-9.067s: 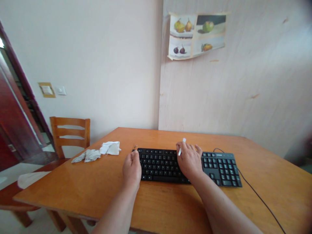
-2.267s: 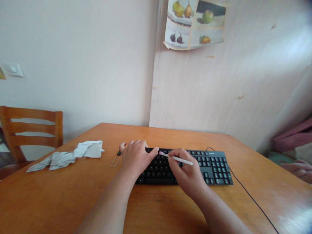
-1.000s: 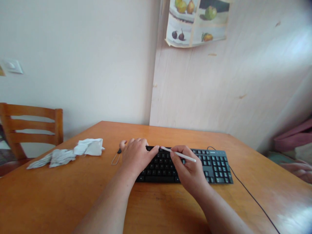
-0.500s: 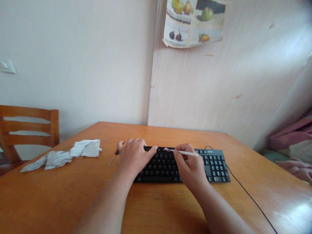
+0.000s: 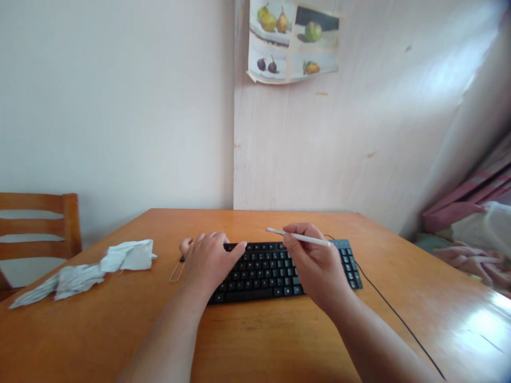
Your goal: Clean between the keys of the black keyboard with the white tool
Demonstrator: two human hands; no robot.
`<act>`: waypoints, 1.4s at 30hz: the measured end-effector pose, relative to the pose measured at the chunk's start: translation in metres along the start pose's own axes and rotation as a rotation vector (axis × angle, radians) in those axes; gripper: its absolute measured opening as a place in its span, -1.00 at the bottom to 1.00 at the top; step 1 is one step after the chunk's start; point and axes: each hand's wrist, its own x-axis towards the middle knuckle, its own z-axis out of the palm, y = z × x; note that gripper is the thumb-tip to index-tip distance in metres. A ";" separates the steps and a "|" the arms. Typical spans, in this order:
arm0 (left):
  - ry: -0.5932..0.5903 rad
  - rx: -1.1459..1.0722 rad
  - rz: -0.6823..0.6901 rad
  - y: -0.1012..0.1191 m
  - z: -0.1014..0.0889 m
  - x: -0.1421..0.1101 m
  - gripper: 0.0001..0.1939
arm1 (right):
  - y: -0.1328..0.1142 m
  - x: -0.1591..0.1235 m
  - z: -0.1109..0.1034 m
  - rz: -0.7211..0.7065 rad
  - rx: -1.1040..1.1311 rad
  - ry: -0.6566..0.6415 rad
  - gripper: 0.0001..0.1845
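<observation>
A black keyboard (image 5: 255,272) lies in front of me on the wooden table. My left hand (image 5: 211,260) holds its left end, with the thumb along the top keys and the fingers over the far edge. In my right hand (image 5: 315,263) is a thin white brush (image 5: 311,239), pinched between thumb and fingers. Its pinkish tip points left and hovers just above the keyboard's far edge. The right hand covers part of the keys near the number pad. Beside my left hand lies a small dark item with a thin wire loop (image 5: 174,273), mostly hidden.
Crumpled white cloths or tissues (image 5: 126,256) lie on the left of the table (image 5: 255,340). The keyboard cable (image 5: 393,304) runs off to the right front. A wooden chair (image 5: 35,234) stands at left, and pink fabric (image 5: 459,218) is heaped at right.
The brush tip has lifted off the top row of keys, and my right hand has turned slightly. My view has shifted a little to the right. The left hand stays on the keyboard.
</observation>
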 end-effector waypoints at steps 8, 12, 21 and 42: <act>-0.005 0.004 -0.006 0.000 -0.002 0.000 -0.45 | 0.024 0.003 -0.018 -0.128 -0.217 0.015 -0.83; 0.019 0.015 0.002 0.000 -0.001 -0.001 -0.45 | 0.043 -0.010 -0.012 -0.266 -0.275 0.043 -0.90; 0.004 0.014 -0.012 0.000 -0.003 -0.002 -0.47 | 0.045 -0.021 -0.004 -0.508 -0.337 -0.113 -0.86; 0.065 0.000 0.014 0.003 -0.004 -0.003 -0.52 | 0.043 -0.023 0.000 -0.533 -0.426 -0.161 -0.88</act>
